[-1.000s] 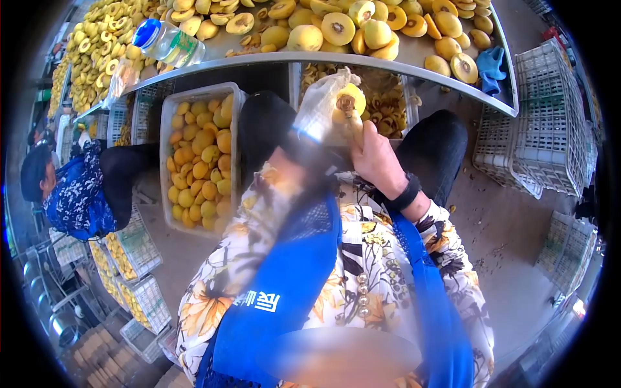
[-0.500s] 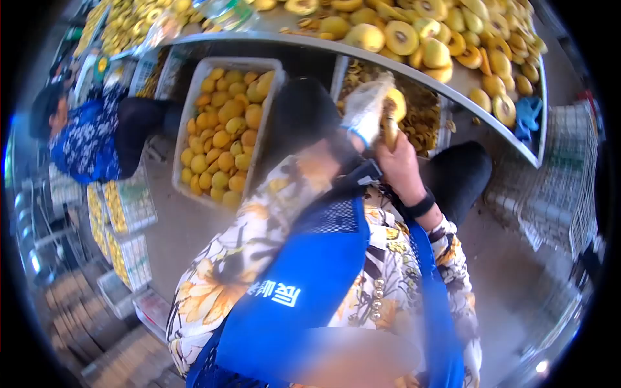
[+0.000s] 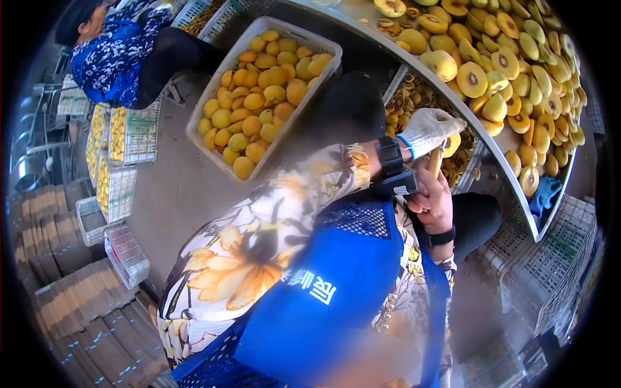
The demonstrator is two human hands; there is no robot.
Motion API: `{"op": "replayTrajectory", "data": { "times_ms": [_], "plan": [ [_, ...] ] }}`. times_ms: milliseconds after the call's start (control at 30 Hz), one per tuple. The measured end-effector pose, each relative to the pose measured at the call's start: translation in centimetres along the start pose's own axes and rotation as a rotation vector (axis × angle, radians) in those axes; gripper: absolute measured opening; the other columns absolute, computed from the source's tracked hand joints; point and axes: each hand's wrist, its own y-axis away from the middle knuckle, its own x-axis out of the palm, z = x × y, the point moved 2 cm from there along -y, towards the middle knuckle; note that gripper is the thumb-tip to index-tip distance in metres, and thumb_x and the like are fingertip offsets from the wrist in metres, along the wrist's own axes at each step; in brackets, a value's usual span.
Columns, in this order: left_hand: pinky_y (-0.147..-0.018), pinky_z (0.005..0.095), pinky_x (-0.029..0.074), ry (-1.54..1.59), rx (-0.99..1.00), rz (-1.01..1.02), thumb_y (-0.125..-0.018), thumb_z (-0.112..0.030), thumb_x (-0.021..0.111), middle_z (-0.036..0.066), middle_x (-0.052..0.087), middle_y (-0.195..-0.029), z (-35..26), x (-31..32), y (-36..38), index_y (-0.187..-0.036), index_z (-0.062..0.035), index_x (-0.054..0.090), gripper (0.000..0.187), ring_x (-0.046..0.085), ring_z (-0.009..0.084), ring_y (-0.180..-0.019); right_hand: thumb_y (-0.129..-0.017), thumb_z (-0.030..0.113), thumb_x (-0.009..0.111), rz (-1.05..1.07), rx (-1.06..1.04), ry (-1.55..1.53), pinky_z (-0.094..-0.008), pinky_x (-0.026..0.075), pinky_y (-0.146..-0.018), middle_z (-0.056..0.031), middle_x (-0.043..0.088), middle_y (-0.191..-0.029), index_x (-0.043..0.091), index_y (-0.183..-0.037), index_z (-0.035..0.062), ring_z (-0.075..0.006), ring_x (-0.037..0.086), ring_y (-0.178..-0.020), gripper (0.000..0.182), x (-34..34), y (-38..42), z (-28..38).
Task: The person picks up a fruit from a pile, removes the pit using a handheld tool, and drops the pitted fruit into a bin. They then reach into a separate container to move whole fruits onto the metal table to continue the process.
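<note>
My left hand [image 3: 428, 131], in a white glove, is closed around a yellow peach piece [image 3: 453, 145], mostly hidden behind the fingers. Just below it, my bare right hand [image 3: 435, 204] grips a light wooden handle [image 3: 436, 161] of a tool whose working end is hidden at the fruit. Both hands are close together above a crate of brown and yellow scraps [image 3: 460, 169] between my knees. Cut yellow peach halves [image 3: 471, 79] with dark hollows are heaped on the metal-edged table [image 3: 517, 183] beyond my hands.
A white crate [image 3: 336, 52] of yellow fruit stands left of my knee. A blue cloth [image 3: 544, 196] lies at the table's corner. Stacked crates [image 3: 550, 271] stand at right. A person in a blue patterned top [image 3: 116, 58] sits at upper left, near filled crates [image 3: 139, 136] and cardboard [image 3: 84, 297].
My view has turned, so the table and fruit crate appear shifted right. Both hands stay together at the fruit; the gloved hand now covers more of it.
</note>
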Motion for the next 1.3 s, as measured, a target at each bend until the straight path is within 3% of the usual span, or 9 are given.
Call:
{"op": "replayTrajectory", "data": {
  "times_ms": [467,567,633,667,800,967,1067,1100,1300],
  "plan": [
    [-0.058,0.0402,0.051,0.64,-0.517,-0.226,-0.092,-0.048,0.036,0.01,0.057,-0.084,3.1,-4.7,-3.4,-0.104,-0.0134,0.045,0.038,0.058,0.0271,-0.072,-0.093,0.011,0.043,0.585,-0.256,-0.49,-0.0175,0.027,-0.029,0.0041,0.038,-0.055,0.04,-0.099,0.0052,-0.0026,0.034,-0.033,0.008,-1.7,-2.0,1.1],
    [-0.049,0.0346,0.042,0.544,-0.355,-0.139,-0.092,-0.055,0.026,0.013,0.057,-0.081,0.3,-8.9,-2.3,-0.103,-0.0073,0.049,0.054,0.056,0.0293,-0.065,-0.09,0.018,0.052,-0.155,-0.043,0.253,-0.0224,0.032,-0.033,0.0047,0.038,-0.055,0.048,-0.092,0.0063,-0.0042,0.034,-0.036,0.013,-2.6,-3.1,1.1],
    [-0.046,0.0348,0.04,0.711,-0.339,-0.201,-0.092,-0.058,0.021,0.016,0.057,-0.079,-2.4,-11.8,-1.9,-0.099,-0.0054,0.052,0.061,0.052,0.0313,-0.06,-0.083,0.02,0.058,-0.392,-0.317,1.262,-0.0391,0.044,-0.047,-0.0168,0.055,-0.064,0.049,-0.087,0.0002,-0.0314,0.054,-0.05,0.022,-7.1,-5.6,-0.9],
    [-0.048,0.0377,0.043,0.667,-0.179,-0.113,-0.092,-0.057,0.025,0.015,0.059,-0.087,-2.7,-14.7,-1.9,-0.103,-0.006,0.05,0.058,0.057,0.0319,-0.069,-0.081,0.019,0.059,-0.437,-0.612,1.598,-0.0446,0.046,-0.054,-0.0255,0.058,-0.07,0.049,-0.085,-0.0021,-0.0416,0.058,-0.06,0.024,-8.3,-6.1,-1.6],
    [-0.061,0.0449,0.053,0.157,0.461,-0.623,-0.09,-0.04,0.049,0.007,0.062,-0.095,-8.1,-22.3,1.3,-0.109,-0.0084,0.053,0.038,0.063,0.022,-0.082,-0.079,0.021,0.06,-0.472,-0.436,1.443,-0.0467,0.045,-0.065,-0.0298,0.057,-0.077,0.049,-0.089,-0.0027,-0.0472,0.055,-0.077,0.028,-6.8,-5.8,-0.7],
    [-0.087,0.0338,0.045,-1.184,0.524,-1.068,-0.079,-0.038,0.061,0.014,0.06,-0.11,-6.8,-29.9,-0.8,-0.103,-0.0056,0.061,0.04,0.058,0.0268,-0.098,-0.079,0.018,0.06,-0.357,-0.485,1.428,-0.0475,0.045,-0.064,-0.0281,0.057,-0.077,0.049,-0.09,-0.0027,-0.0452,0.056,-0.077,0.026,-6.1,-6.3,-1.8],
    [-0.083,0.0418,0.045,-1.617,0.104,-0.593,-0.077,-0.033,0.06,0.016,0.059,-0.103,-2.0,-32.4,-2.7,-0.1,-0.0116,0.063,0.032,0.056,0.0327,-0.096,-0.08,0.019,0.06,-0.323,-0.544,1.405,-0.0471,0.045,-0.063,-0.0281,0.057,-0.076,0.049,-0.091,-0.0028,-0.0456,0.055,-0.076,0.027,-5.9,-6.6,-2.5],
    [-0.081,0.0432,0.045,-1.546,0.337,-0.523,-0.075,-0.03,0.06,0.017,0.059,-0.098,-1.4,-32.0,-2.3,-0.096,-0.0128,0.062,0.027,0.055,0.0349,-0.094,-0.08,0.019,0.06,-0.328,-0.556,1.418,-0.047,0.045,-0.063,-0.0281,0.057,-0.076,0.049,-0.091,-0.0028,-0.0456,0.055,-0.076,0.027,-5.7,-6.6,-2.4],
    [-0.087,0.0408,0.044,-1.659,0.014,-0.441,-0.072,-0.028,0.067,0.02,0.055,-0.108,-3.3,-33.2,-3.6,-0.106,-0.0089,0.056,0.041,0.054,0.0359,-0.099,-0.081,0.02,0.06,-0.359,-0.51,1.405,-0.0468,0.045,-0.062,-0.0286,0.056,-0.075,0.049,-0.092,-0.0029,-0.0459,0.055,-0.074,0.027,-5.3,-6.2,-2.7]
  ]
}}
